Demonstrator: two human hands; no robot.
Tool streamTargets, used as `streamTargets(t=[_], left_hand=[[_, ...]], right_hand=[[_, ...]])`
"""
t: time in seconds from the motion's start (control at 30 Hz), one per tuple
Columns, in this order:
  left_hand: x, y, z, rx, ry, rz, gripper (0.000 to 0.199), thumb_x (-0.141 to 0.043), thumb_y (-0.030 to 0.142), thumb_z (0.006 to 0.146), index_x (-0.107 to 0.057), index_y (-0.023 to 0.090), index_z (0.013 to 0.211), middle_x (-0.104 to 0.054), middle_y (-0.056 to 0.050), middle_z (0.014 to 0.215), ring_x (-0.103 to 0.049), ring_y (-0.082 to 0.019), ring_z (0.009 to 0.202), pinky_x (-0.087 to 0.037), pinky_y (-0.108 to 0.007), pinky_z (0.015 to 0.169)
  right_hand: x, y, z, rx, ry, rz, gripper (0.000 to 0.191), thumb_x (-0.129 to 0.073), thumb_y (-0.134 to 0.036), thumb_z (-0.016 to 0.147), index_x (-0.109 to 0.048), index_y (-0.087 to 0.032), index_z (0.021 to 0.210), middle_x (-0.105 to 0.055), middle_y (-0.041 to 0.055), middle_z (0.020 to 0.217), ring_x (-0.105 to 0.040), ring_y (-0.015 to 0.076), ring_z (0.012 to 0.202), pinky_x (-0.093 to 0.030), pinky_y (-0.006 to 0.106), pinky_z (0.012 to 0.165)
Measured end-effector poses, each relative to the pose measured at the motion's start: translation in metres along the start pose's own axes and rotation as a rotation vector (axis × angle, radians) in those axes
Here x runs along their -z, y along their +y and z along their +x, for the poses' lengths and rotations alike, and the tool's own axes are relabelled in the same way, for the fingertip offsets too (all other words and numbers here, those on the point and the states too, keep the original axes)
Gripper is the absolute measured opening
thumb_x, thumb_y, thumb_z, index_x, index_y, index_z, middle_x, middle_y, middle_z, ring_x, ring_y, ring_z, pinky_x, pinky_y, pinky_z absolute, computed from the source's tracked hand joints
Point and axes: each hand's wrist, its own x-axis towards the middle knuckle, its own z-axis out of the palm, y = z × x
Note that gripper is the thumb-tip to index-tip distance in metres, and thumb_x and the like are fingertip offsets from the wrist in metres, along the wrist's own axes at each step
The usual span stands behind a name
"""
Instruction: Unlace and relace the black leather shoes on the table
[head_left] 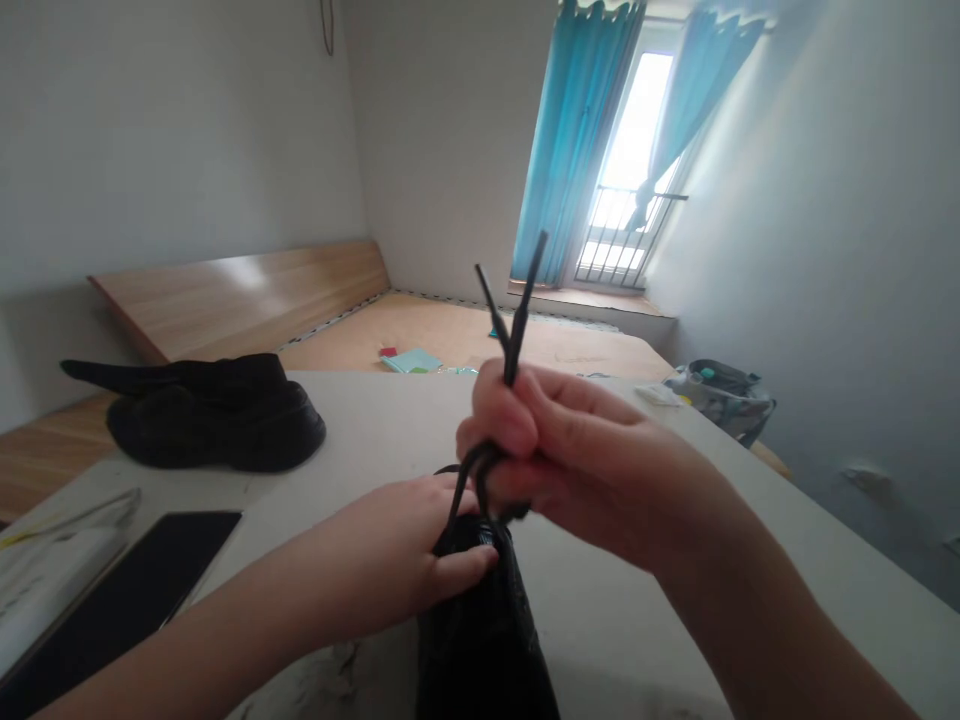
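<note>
A black shoe (484, 640) stands on the white table at the lower middle. Above it, my right hand (555, 440) is closed in a pinch on two black laces (516, 335), whose tips point up out of the fist. Below the fist the laces loop down toward the shoe. My left hand (427, 540) rests on the shoe's upper part, its thumb stretched across and apart from the other fingers, which are partly hidden behind the laces. A second black shoe (217, 415) lies at the table's back left.
On the white table (622, 610), a dark flat tablet-like object (127, 600) and a white item (56, 570) lie at the left. Beyond are a wooden bed (345, 335) with a light green item (412, 361), and a bag (724, 395) at the right.
</note>
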Motion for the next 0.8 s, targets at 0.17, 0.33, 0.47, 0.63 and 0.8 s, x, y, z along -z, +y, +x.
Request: streamTargets(t=[0.17,0.33,0.47,0.63,0.8], left_hand=[[0.000,0.001,0.007,0.061,0.197,-0.138,0.031,-0.060,0.052,0.084,-0.068,0.023,0.092,-0.072,-0.002,0.089,-0.065,-0.023,0.085,-0.050,-0.033,0.079],[0.004,0.015,0.004,0.006,0.474,-0.149,0.023,-0.052,0.045,0.091,-0.063,0.025,0.084,-0.069,0.002,0.082,-0.064,-0.019,0.081,-0.046,-0.026,0.066],[-0.002,0.018,0.005,0.040,0.356,-0.097,0.024,-0.056,0.045,0.089,-0.067,0.027,0.101,-0.071,-0.001,0.096,-0.064,-0.021,0.087,-0.047,-0.029,0.069],[-0.008,0.014,0.010,0.101,0.360,-0.301,0.016,-0.056,0.037,0.086,-0.049,0.024,0.088,-0.061,0.003,0.078,-0.058,-0.017,0.072,-0.045,-0.030,0.068],[-0.004,0.014,0.010,0.077,0.338,-0.493,0.018,-0.045,0.040,0.093,-0.049,0.023,0.097,-0.050,0.005,0.070,-0.049,-0.015,0.066,-0.039,-0.027,0.060]], right_hand=[[0.030,-0.006,0.012,-0.004,0.381,0.182,0.027,-0.044,-0.023,0.101,-0.057,-0.018,0.077,-0.032,-0.0073,0.055,-0.031,0.0072,0.048,-0.036,0.014,0.051],[0.039,-0.005,0.017,-0.069,0.501,0.294,0.030,-0.039,-0.022,0.102,-0.054,-0.017,0.076,-0.040,-0.0063,0.053,-0.040,0.0066,0.047,-0.035,0.013,0.047],[0.036,-0.002,0.017,-0.061,0.480,0.282,0.030,-0.039,-0.023,0.102,-0.055,-0.017,0.078,-0.051,-0.0040,0.057,-0.045,0.0054,0.046,-0.038,0.013,0.047],[0.035,0.002,0.017,-0.051,0.416,0.219,0.027,-0.040,-0.022,0.100,-0.057,-0.016,0.080,-0.058,-0.0021,0.064,-0.049,0.0054,0.046,-0.043,0.016,0.050],[0.043,0.005,0.019,-0.041,0.509,-0.063,0.017,-0.048,-0.029,0.094,-0.055,-0.018,0.083,-0.055,-0.0032,0.063,-0.045,0.0068,0.049,-0.042,0.018,0.053]])
